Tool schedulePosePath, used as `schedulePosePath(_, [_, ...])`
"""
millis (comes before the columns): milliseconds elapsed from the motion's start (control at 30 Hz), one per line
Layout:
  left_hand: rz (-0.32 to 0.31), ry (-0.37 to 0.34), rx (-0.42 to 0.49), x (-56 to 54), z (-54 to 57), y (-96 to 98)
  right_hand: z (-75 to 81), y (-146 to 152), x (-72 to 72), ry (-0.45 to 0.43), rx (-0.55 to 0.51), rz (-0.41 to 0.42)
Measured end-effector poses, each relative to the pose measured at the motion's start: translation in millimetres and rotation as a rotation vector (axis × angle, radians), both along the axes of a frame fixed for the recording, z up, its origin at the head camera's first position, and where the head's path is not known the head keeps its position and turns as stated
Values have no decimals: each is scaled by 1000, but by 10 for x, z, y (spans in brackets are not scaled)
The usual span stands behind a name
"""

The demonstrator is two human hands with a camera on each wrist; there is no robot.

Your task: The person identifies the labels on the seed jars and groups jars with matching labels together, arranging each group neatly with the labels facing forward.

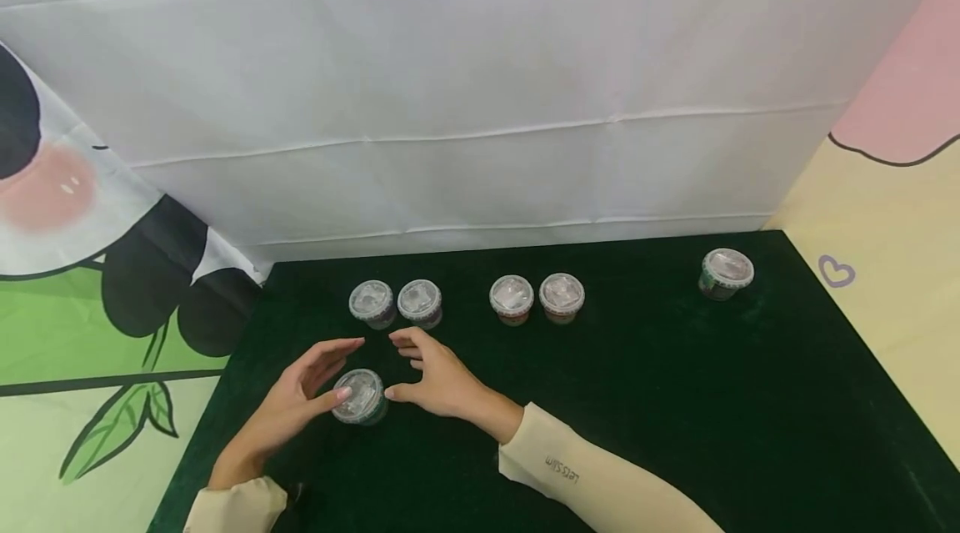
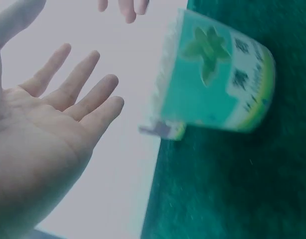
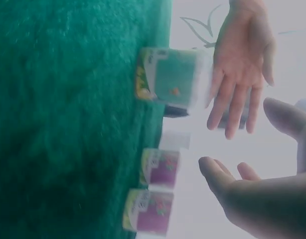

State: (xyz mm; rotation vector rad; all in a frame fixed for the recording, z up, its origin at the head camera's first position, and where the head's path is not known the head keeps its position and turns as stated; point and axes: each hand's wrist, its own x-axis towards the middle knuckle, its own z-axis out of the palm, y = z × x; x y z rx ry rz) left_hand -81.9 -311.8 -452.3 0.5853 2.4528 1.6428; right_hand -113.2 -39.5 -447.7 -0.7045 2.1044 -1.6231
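A small round tub (image 1: 360, 397) with a clear lid and a green label stands on the dark green cloth. On either side of its lid are my two hands, fingers relaxed and spread. The left hand (image 1: 292, 404) has its thumb overlapping the lid's edge in the head view; in the left wrist view its palm faces up beside the tub (image 2: 208, 72), with a gap between. My right hand (image 1: 447, 380) curves loosely, its thumb tip close by the lid's right edge. In the right wrist view it appears apart from the tub (image 3: 173, 77).
Two purple-labelled tubs (image 3: 162, 167) stand side by side just beyond the hands. Further right is a pair of tubs with reddish-brown contents (image 1: 512, 299). One green tub (image 1: 726, 270) sits near the far right corner. White fabric (image 1: 450, 183) rises behind the cloth-covered table (image 1: 637, 416).
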Motion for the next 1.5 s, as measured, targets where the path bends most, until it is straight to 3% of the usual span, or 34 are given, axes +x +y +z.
schedulePosePath(233, [-35, -10, 10, -57, 88, 155, 57, 284, -63, -1, -56, -27])
schedulePosePath(533, [-104, -23, 77, -121, 105, 382, 49, 660, -139, -9, -136, -50])
schedulePosePath(1100, [-162, -148, 240, -210, 33, 977, -26, 1127, -71, -25, -158, -63])
schedulePosePath(1500, [-164, -214, 263, -256, -95, 1272, -96, 1394, -42, -14, -148, -111])
